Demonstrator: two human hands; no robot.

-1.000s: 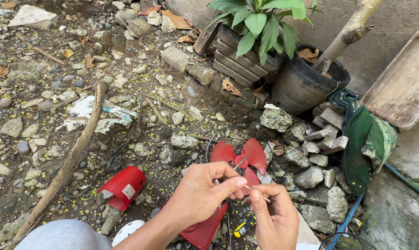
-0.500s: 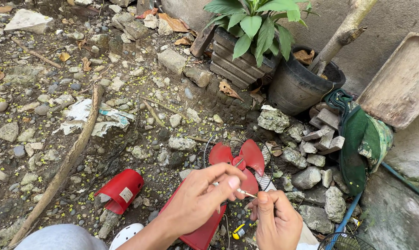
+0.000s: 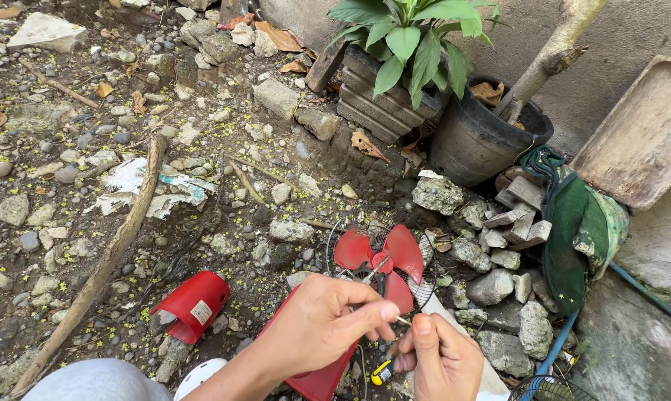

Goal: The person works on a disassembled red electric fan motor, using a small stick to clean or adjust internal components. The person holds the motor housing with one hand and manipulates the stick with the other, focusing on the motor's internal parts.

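From the head camera, a thin wire (image 3: 404, 321) is pinched between the fingertips of the left hand (image 3: 322, 327) and the right hand (image 3: 441, 358). Both hands are closed on it. The wire is short, pale and very thin. Just behind the hands, a small red fan (image 3: 376, 260) is seen on the stony ground (image 3: 76, 148).

Your hands (image 3: 328, 327) (image 3: 439, 360) meet over the fan blades (image 3: 380, 256) on stony ground
Cylinder cover (image 3: 191, 304) and stick (image 3: 105, 260) lie to your left; potted plants (image 3: 484, 137) stand behind, rubble (image 3: 499, 282) right
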